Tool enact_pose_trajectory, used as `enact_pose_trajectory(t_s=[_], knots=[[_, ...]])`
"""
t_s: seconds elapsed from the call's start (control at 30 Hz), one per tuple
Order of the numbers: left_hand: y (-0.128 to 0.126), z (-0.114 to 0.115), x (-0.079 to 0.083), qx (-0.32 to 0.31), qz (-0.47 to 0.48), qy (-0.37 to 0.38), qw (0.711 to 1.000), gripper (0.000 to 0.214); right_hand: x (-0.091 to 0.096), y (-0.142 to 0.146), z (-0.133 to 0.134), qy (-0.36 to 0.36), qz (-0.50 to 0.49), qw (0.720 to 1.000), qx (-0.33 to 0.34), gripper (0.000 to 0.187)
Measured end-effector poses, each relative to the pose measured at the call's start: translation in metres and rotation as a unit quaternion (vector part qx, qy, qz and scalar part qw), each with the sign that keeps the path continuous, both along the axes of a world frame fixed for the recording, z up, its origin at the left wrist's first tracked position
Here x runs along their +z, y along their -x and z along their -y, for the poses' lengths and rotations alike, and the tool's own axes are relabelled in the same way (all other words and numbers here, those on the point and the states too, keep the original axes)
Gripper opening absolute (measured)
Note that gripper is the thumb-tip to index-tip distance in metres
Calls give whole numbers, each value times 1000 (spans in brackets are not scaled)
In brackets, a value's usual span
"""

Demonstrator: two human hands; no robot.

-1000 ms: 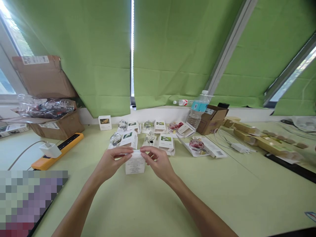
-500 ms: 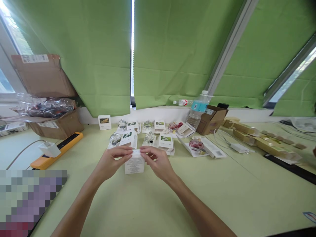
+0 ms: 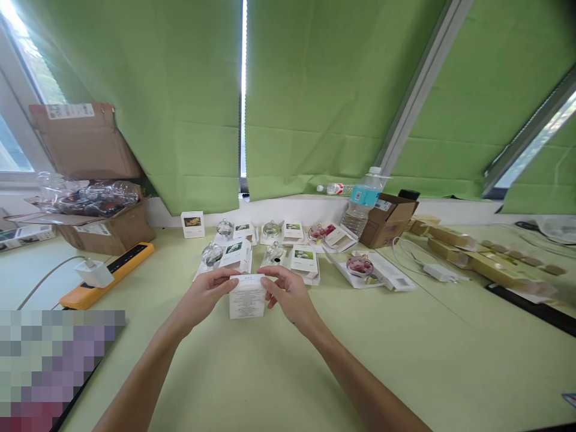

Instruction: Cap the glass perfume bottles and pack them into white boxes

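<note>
A white printed carton (image 3: pixel 246 298) stands on the pale green table, held between my left hand (image 3: pixel 203 297) and my right hand (image 3: pixel 288 296). Both hands grip its upper sides, and my fingers hide part of its top. Just beyond it lie open white boxes with picture labels, such as (image 3: pixel 234 256), among clear glass ball ornaments like (image 3: pixel 212 254). A red-filled glass ornament (image 3: pixel 359 265) rests on an open white box further right.
An orange power strip (image 3: pixel 108 276) with a white plug (image 3: pixel 93 273) lies to the left, below a cardboard box (image 3: pixel 108 234) of clear plastic items. A water bottle (image 3: pixel 359 211) and small cardboard box (image 3: pixel 387 221) stand at the back. Kraft boxes (image 3: pixel 490 269) lie right. Green blinds cover the windows.
My hands have slid from the carton's top edge to its sides, moving slightly apart. The carton's top now shows more, and the carton itself stays in about the same place.
</note>
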State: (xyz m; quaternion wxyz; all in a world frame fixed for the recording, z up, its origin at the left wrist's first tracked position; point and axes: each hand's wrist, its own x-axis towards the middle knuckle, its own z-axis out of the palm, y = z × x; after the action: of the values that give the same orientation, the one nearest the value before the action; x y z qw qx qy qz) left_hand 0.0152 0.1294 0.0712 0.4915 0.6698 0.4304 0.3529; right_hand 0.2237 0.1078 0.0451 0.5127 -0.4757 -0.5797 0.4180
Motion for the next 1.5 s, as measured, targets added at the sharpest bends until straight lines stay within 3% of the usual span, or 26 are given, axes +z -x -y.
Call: enact_pose_trajectory(t_s=[0.13, 0.27, 0.43, 0.6, 1.2, 1.37, 1.5], knots=[[0, 0, -1, -11, 3, 12, 1000, 41, -3, 0, -3, 29, -47, 998, 22, 33], [-1, 1, 0, -6, 9, 1, 1000, 41, -3, -1, -2, 25, -29, 999, 28, 33], [-1, 0, -2, -8, -1, 5, 1000, 41, 2, -1, 3, -23, 95, 995, 20, 27], [0, -3, -6, -32, 8, 12, 999, 41, 7, 0, 7, -96, 241, 966, 10, 27], [-2, -1, -6, -47, -15, -12, 999, 35, 15, 2, 15, -70, 442, 894, -6, 44], [-2, 0, -4, -30, -42, -17, 999, 39, 7, 3, 10, -65, 408, 910, -45, 47], [-3, 2, -3, -43, -47, -6, 998, 39, -2, 4, 5, -6, 292, 956, 3, 53]])
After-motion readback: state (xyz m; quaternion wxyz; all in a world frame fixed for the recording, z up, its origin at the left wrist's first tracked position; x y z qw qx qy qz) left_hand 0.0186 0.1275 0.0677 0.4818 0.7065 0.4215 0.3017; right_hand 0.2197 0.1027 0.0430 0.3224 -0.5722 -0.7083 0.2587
